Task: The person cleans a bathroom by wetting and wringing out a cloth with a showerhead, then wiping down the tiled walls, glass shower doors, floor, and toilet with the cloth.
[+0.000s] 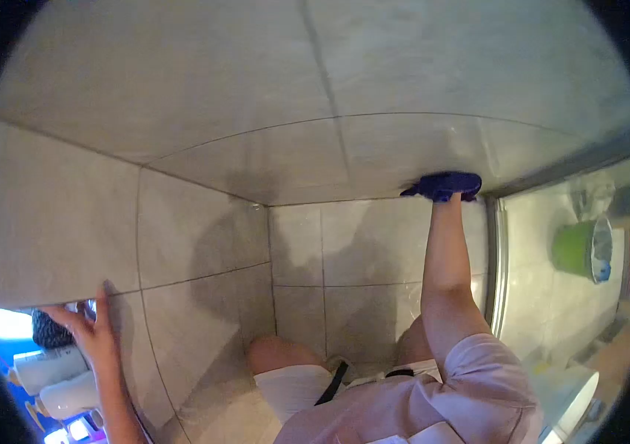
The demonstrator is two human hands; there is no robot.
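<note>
A dark purple cloth (444, 185) is pressed against the tiled wall (404, 159), low down near the floor line. My right hand (457, 194) is on it, mostly hidden by the cloth, at the end of my outstretched arm. At the far left, my left hand (93, 325) rests on the edge of the left tiled wall (56, 222), fingers spread, with nothing seen in it. Beside that hand are a dark textured item (50, 331) and white bottles (50, 370).
The tiled floor (296, 248) lies between my knees and the wall. A metal frame (501, 274) runs along the right side. Beyond it stand a green bucket (572, 248) and a pale rounded fixture (567, 396).
</note>
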